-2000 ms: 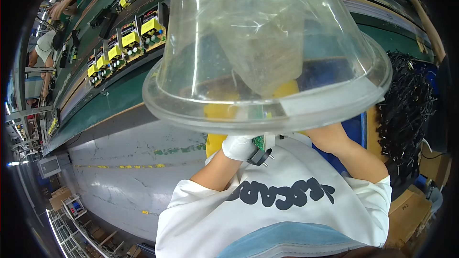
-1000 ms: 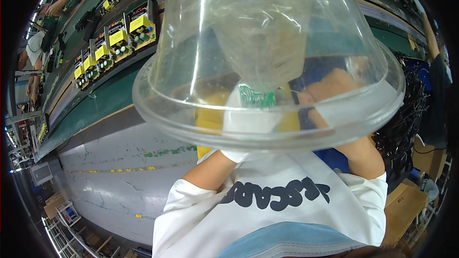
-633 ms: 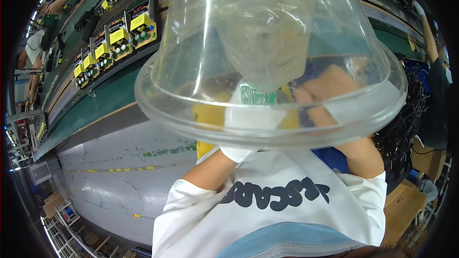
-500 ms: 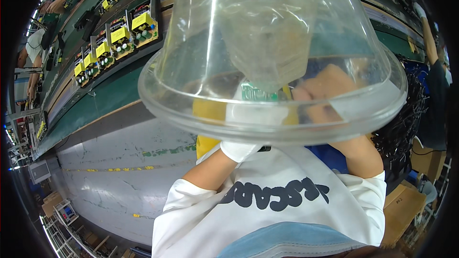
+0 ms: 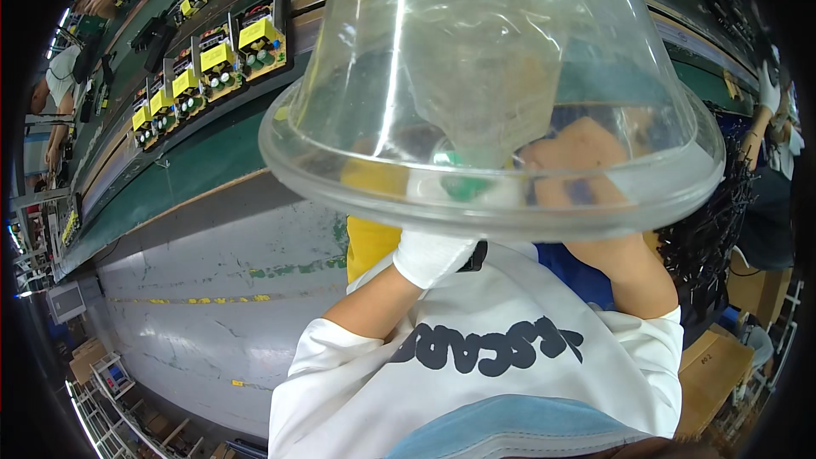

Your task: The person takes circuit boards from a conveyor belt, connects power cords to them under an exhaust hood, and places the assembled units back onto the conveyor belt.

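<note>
A large clear plastic hood (image 5: pixel 493 204), flared at its rim, fills the upper middle of the view and blurs what lies behind it. Through its lower part I see my left hand (image 5: pixel 438 251) in a white glove, its fingers closed around a small green circuit board (image 5: pixel 463 187). My right hand (image 5: pixel 582 153), bare, is close beside the board with its fingers bent inward. Whatever its fingertips hold is hidden by glare and the hood's curve. Inside the hood hangs a crumpled translucent piece (image 5: pixel 484 76) that narrows downward above the hands.
To the left, a green workbench (image 5: pixel 204 157) carries a row of boards with yellow transformers (image 5: pixel 217 57). A heap of black cables (image 5: pixel 701 221) lies on the right, near a cardboard box (image 5: pixel 714 374). A co-worker's gloved hand (image 5: pixel 767 89) is at the far right; other people work at upper left.
The green board has turned and dropped slightly in my left hand. My right hand stays close to it. The hood sits slightly higher in view. At far right the co-worker's arm has moved.
</note>
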Motion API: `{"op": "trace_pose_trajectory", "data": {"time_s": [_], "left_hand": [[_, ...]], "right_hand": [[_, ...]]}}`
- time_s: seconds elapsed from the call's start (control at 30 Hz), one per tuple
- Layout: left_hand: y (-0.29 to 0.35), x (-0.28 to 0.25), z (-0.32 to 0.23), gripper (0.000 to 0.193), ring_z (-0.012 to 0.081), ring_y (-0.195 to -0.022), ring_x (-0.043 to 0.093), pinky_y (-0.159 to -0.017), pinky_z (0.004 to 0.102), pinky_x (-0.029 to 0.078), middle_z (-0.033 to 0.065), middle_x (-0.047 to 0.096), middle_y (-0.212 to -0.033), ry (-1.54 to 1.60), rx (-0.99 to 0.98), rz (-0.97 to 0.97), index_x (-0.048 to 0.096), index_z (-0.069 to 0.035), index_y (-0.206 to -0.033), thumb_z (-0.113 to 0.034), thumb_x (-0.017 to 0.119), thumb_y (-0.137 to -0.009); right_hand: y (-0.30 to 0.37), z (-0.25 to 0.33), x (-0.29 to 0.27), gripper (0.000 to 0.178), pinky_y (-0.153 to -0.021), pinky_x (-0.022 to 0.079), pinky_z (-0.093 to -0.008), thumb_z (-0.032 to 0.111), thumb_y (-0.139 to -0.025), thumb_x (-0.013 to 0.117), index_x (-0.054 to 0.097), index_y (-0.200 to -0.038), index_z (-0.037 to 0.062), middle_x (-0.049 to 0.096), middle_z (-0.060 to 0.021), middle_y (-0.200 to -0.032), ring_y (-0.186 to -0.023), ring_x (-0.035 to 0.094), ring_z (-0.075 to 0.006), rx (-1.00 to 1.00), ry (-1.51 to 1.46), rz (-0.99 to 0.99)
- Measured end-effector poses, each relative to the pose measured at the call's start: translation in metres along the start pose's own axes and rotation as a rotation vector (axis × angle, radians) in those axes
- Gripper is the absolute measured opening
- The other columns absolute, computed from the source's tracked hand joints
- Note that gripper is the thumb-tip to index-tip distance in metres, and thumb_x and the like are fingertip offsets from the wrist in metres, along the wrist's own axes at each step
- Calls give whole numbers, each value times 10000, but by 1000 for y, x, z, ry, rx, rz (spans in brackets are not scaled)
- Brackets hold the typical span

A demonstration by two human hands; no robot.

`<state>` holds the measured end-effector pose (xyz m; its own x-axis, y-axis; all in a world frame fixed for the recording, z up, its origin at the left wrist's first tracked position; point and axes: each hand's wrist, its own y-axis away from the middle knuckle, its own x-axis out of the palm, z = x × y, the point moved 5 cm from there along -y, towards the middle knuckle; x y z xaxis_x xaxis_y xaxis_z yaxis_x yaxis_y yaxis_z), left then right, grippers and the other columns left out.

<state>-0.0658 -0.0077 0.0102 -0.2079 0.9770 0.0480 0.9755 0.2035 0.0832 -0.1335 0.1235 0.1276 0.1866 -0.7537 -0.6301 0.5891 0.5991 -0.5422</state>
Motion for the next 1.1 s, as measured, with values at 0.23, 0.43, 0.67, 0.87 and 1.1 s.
{"op": "trace_pose_trajectory", "data": {"time_s": [0.23,0.43,0.67,0.87,1.1], "left_hand": [[0,0,2,182,85,-625,567,-529,216,449,56,665,-833,83,-85,18,640,-21,-982,-60,682,-809],[-4,3,-11,155,69,-596,546,-517,209,428,48,660,-785,189,-160,11,651,-4,-938,-92,692,-817],[-8,5,-16,140,59,-568,527,-504,210,408,23,639,-747,191,-147,-17,669,7,-894,-109,705,-823],[-7,2,-10,139,65,-565,536,-486,211,410,25,627,-730,105,-114,-30,665,2,-901,-93,715,-812],[-7,1,-15,163,71,-571,549,-485,212,418,31,626,-736,113,-91,-11,654,-7,-932,-79,718,-801]], "right_hand": [[11,-9,-10,154,-557,415,-258,-35,-743,700,684,-893,-2,653,-79,-758,-560,550,-189,63,-62,90],[9,-2,-12,120,-488,407,-238,-36,-742,706,664,-849,0,619,-77,-698,-564,564,-163,127,-10,81],[3,2,-9,153,-514,446,-273,-51,-707,723,648,-832,-4,597,-99,-724,-588,578,-196,8,-35,-9],[1,5,-9,162,-521,447,-275,-51,-700,724,649,-832,4,593,-94,-724,-596,576,-218,19,41,5],[-1,7,-8,169,-534,457,-274,-50,-696,725,652,-837,8,626,-96,-769,-614,591,-220,10,42,24]]}}
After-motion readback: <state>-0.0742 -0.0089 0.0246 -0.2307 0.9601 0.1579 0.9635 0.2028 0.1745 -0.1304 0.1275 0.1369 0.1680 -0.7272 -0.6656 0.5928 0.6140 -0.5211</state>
